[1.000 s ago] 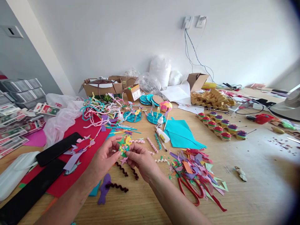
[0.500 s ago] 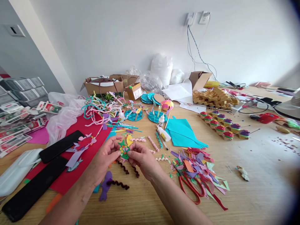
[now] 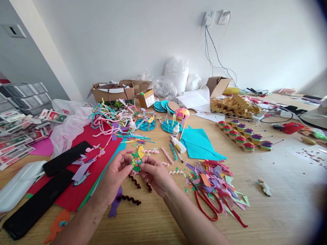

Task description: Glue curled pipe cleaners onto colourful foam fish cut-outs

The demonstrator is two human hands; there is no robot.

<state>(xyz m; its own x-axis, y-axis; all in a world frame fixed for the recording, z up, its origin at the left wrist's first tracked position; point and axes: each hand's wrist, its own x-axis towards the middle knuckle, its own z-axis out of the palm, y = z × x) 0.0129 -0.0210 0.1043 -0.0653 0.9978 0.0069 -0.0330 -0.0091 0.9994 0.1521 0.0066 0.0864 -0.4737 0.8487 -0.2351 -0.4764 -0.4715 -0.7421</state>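
Observation:
Between both hands is a small green paper cutout [image 3: 136, 162] decorated with coloured triangles. My left hand [image 3: 119, 166] pinches its left side, and my right hand [image 3: 152, 168] pinches its right side. A yellow paper cutout [image 3: 140, 151] shows just behind it, next to a pink twisted pipe cleaner [image 3: 151, 151]. Below the hands lie dark brown curly pipe cleaners [image 3: 135, 182]. A purple paper fish [image 3: 115, 204] rests on the table, partly hidden by my left forearm. At lower left lies an orange paper cutout [image 3: 58, 224].
Red-handled scissors [image 3: 208, 204] lie by a heap of paper scraps [image 3: 217, 183] on the right. Glue bottles [image 3: 178, 145] stand near blue sheets [image 3: 201, 144]. Black phone-like slabs [image 3: 38, 204] rest on red paper [image 3: 76, 190] at left. Egg-carton pieces [image 3: 240, 137] sit at right.
My hands keep their pinch on the green cutout with barely any movement. More of the orange cutout shows beside my left forearm, as the forearm has shifted slightly right.

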